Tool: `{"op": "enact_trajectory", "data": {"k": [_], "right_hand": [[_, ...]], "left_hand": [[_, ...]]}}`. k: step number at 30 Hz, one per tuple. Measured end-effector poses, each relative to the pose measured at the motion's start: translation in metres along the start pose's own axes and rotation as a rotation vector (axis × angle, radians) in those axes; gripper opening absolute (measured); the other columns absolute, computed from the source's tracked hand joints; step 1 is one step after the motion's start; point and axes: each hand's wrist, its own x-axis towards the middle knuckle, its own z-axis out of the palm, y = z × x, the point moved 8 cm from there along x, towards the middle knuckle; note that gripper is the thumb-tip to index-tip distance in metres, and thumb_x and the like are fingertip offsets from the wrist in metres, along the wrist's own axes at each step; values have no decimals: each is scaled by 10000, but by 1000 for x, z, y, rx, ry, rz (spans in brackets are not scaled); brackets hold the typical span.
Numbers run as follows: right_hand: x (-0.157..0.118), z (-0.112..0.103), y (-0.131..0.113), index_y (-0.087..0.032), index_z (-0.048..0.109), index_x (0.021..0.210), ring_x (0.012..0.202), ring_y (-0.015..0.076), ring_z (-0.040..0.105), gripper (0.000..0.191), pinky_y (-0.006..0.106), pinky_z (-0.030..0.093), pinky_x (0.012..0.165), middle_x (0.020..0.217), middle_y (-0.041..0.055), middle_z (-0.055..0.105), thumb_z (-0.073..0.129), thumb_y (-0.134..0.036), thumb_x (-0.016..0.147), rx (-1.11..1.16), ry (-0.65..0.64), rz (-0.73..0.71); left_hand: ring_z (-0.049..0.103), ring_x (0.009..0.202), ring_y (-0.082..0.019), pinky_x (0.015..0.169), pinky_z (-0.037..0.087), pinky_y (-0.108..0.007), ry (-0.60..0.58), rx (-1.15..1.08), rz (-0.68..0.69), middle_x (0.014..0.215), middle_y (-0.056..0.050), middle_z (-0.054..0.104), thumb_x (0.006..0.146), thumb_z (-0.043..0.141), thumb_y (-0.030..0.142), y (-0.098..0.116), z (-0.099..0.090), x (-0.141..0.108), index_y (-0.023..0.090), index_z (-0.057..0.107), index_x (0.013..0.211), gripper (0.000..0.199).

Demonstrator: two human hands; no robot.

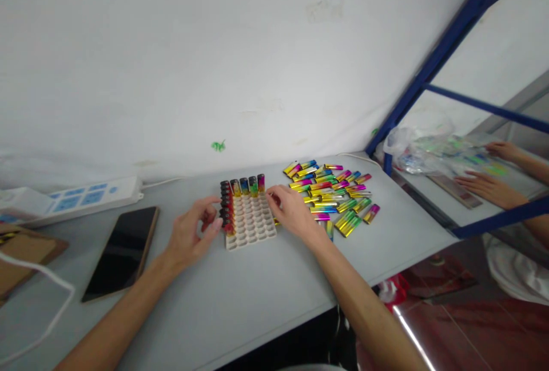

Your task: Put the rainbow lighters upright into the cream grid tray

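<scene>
A pale tray (253, 240) with rows of slots lies on the grey table. Dark-topped colourful pieces (244, 186) stand upright along its back row and down its left column. My left hand (193, 231) is at the tray's left edge, thumb and forefinger apart beside the column, with nothing visible between them. My right hand (288, 208) is at the tray's right edge, fingers bent together near the back right corner; what its fingertips hold, if anything, is too small to make out. Many shiny multicoloured pieces (349, 222) lie loose to the right of my right hand.
A phone (122, 254), a white power strip (96, 196) and brown cardboard (26, 256) lie on the left, with a white cable (55, 285). Blue metal framing (412, 94) rises at the right. Beyond it are another person's hands (484, 188) and plastic bags (403, 145).
</scene>
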Motion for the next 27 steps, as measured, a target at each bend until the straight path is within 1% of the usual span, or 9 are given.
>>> {"op": "enact_trajectory", "data": {"k": [3, 4, 5, 7, 10, 13, 19, 23, 27], "right_hand": [[1, -40, 34, -188, 701, 1034, 876, 210, 658, 152, 331, 503, 835, 954, 82, 716, 552, -192, 1007, -114, 132, 61], [0, -57, 49, -180, 715, 1035, 900, 225, 666, 155, 354, 510, 862, 969, 95, 729, 568, -166, 987, -172, 161, 99], [-1, -71, 64, -173, 730, 1034, 916, 242, 672, 160, 378, 516, 882, 993, 111, 737, 586, -150, 968, -236, 158, 133], [-5, -95, 92, -164, 757, 1030, 957, 267, 685, 164, 420, 520, 929, 1035, 136, 752, 618, -140, 946, -329, 99, 173], [-9, -115, 122, -179, 790, 994, 1012, 293, 697, 137, 445, 516, 969, 1057, 141, 770, 691, -149, 904, -403, -51, 200], [-10, -117, 138, -184, 802, 974, 953, 282, 718, 125, 415, 534, 907, 1024, 125, 785, 690, -186, 918, -394, -199, 223], [-3, -108, 146, -205, 792, 922, 862, 237, 706, 83, 340, 525, 792, 940, 76, 780, 760, -229, 848, -269, -339, 232], [-2, -108, 151, -191, 760, 884, 816, 225, 691, 146, 323, 517, 739, 912, 74, 767, 776, -328, 836, -183, -372, 258], [-9, -112, 152, -186, 750, 890, 769, 222, 678, 299, 329, 510, 695, 882, 77, 762, 724, -483, 886, -112, -354, 289]], "left_hand": [[611, 597, -132, 604, 519, -241, -1, -30, -64, 725, 41, 598, 984, 533, 321, -7, 2, 0, 200, 555, 1209, 257], [616, 603, -135, 613, 525, -244, 1, -41, -84, 728, 38, 604, 989, 527, 336, -10, 3, 0, 199, 557, 1207, 258], [618, 607, -136, 622, 530, -248, 5, -51, -102, 732, 35, 609, 992, 524, 349, -12, 3, 0, 199, 558, 1205, 262], [617, 610, -136, 635, 535, -251, 12, -73, -127, 737, 31, 614, 996, 521, 362, -14, 5, -1, 199, 562, 1204, 268], [616, 613, -136, 625, 529, -248, 8, -108, -154, 729, 32, 612, 997, 517, 369, -15, 8, -1, 203, 563, 1200, 267], [623, 607, -137, 611, 521, -246, -18, -135, -174, 725, 35, 624, 990, 531, 373, -15, 13, -2, 206, 562, 1200, 270], [616, 602, -136, 613, 513, -249, 2, -146, -193, 717, 34, 611, 996, 531, 375, -17, 11, -1, 191, 569, 1196, 274], [605, 598, -135, 618, 506, -251, 1, -158, -203, 716, 30, 611, 1003, 528, 396, -17, 12, -1, 184, 567, 1198, 291], [601, 601, -134, 616, 495, -254, -8, -180, -208, 729, 26, 618, 1001, 536, 392, -17, 14, -3, 180, 572, 1206, 297]]}}
